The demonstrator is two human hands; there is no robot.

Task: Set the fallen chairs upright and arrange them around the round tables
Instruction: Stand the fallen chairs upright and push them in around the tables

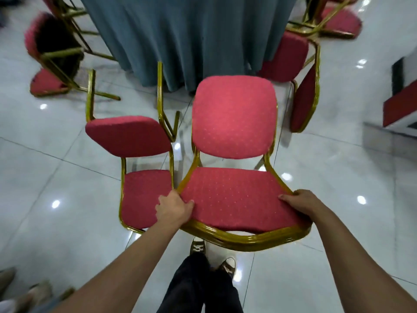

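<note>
A red padded chair with a gold frame stands in front of me, its seat facing the round table draped in a grey-blue cloth. My left hand grips the left end of its backrest top. My right hand grips the right end. A second red chair lies fallen on its back just to the left. Another fallen chair lies tipped at the far left of the table. At the right of the table a further chair lies on its side.
The floor is glossy white tile. More red chair parts show at the top right. A red and white block stands at the right edge. Someone's shoes show at the bottom left. My own feet stand behind the chair.
</note>
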